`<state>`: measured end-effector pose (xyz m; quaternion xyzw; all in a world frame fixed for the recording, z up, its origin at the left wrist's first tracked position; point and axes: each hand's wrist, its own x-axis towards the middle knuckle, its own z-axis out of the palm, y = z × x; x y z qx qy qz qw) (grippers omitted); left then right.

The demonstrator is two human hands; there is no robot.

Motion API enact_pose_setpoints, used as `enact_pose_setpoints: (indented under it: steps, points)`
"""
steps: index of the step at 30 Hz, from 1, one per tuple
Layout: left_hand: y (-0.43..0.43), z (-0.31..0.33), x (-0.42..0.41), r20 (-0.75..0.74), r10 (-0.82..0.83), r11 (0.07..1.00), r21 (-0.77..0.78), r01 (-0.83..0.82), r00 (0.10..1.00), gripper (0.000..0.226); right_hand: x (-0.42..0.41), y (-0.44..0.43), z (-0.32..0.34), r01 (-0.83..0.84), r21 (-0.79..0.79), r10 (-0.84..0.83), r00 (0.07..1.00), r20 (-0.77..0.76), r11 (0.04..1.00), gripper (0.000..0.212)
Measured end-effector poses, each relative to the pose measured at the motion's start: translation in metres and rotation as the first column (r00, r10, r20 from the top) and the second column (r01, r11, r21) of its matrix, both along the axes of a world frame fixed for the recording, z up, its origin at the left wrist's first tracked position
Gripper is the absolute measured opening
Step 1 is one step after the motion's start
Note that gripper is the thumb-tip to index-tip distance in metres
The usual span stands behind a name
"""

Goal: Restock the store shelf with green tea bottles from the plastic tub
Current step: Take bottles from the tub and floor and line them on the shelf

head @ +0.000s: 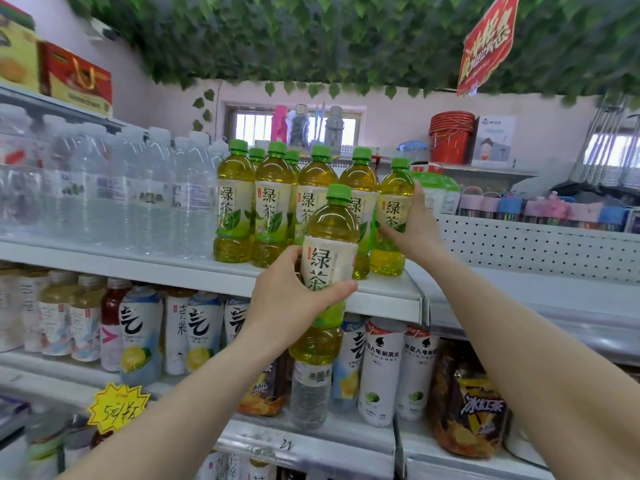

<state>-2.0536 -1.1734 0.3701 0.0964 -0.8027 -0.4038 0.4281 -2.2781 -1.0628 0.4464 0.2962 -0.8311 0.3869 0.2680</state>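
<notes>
Holding green-capped tea bottle (329, 261), left hand (287, 301) fingers (332, 292) wrapped, right hand (414, 230) gripping shelved bottle (394, 192).

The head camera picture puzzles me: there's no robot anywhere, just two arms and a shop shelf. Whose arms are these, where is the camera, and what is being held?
There is no machine here. A person wears a wide-angle camera on the head, so you see their own arms reaching forward. The left hand grips a green tea bottle by its label, in front of the shelf edge, not yet set down. The right hand holds a second tea bottle at the right end of the tea row standing on that shelf. Left of the row stand clear water bottles; below are other drinks. The tub that the bottles come from is out of view.
</notes>
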Motion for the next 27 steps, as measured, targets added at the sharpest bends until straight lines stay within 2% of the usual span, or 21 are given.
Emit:
enact_pose_setpoints:
  steps: [2,3,5,6,7,8,9,11,15,19,23,27]
  points:
    - [0.005,-0.001,-0.001,-0.004,-0.008,1.000,-0.003,0.008,1.000,0.054,0.013,0.009,0.001,0.025,0.017,-0.025,1.000,-0.017,1.000,0.103]
    - [0.007,-0.001,-0.002,-0.005,-0.013,1.000,-0.004,0.013,1.000,0.055,0.024,0.015,0.001,0.025,-0.021,-0.027,0.997,-0.074,0.999,0.090]
    - [0.014,-0.001,-0.004,-0.006,-0.020,1.000,-0.009,0.020,1.000,0.056,0.060,0.027,-0.001,-0.101,-0.170,0.066,0.977,-0.202,0.980,0.056]
    - [0.018,-0.001,-0.005,-0.011,-0.024,1.000,-0.010,0.024,1.000,0.057,0.083,0.032,-0.004,-0.203,-0.216,0.161,0.967,-0.197,0.955,0.046]
    - [0.022,0.000,-0.007,-0.020,-0.033,0.999,-0.007,0.033,0.999,0.057,0.103,0.036,-0.009,-0.293,-0.211,0.266,0.953,-0.148,0.933,0.046]
    - [0.027,0.000,-0.008,-0.032,-0.045,0.999,0.000,0.045,0.998,0.057,0.123,0.039,-0.015,-0.355,-0.168,0.347,0.935,-0.077,0.920,0.055]
    - [0.032,0.001,-0.011,-0.045,-0.057,0.998,0.008,0.058,0.997,0.056,0.137,0.041,-0.021,-0.376,-0.106,0.374,0.927,-0.034,0.921,0.069]
    - [0.041,0.003,-0.015,-0.074,-0.078,0.997,0.017,0.079,0.994,0.052,0.151,0.044,-0.028,-0.330,0.007,0.330,0.942,-0.058,0.944,0.090]
    - [0.050,0.013,-0.021,-0.104,-0.126,0.992,-0.027,0.124,0.987,0.050,0.152,0.058,-0.010,-0.291,-0.012,0.289,0.953,-0.086,0.957,0.078]
    - [0.037,0.029,-0.029,-0.120,-0.115,0.968,-0.237,0.084,0.986,0.064,0.139,0.069,0.027,-0.294,-0.052,0.288,0.953,-0.094,0.954,0.073]
    - [0.017,0.026,-0.047,-0.014,0.032,0.903,-0.429,-0.034,0.999,0.054,0.111,0.069,0.054,-0.232,-0.140,0.219,0.971,-0.100,0.963,0.072]
    - [0.008,0.011,-0.061,0.098,0.131,0.825,-0.563,-0.054,0.987,0.053,0.086,0.056,0.047,-0.185,-0.117,0.177,0.982,-0.070,0.976,0.084]
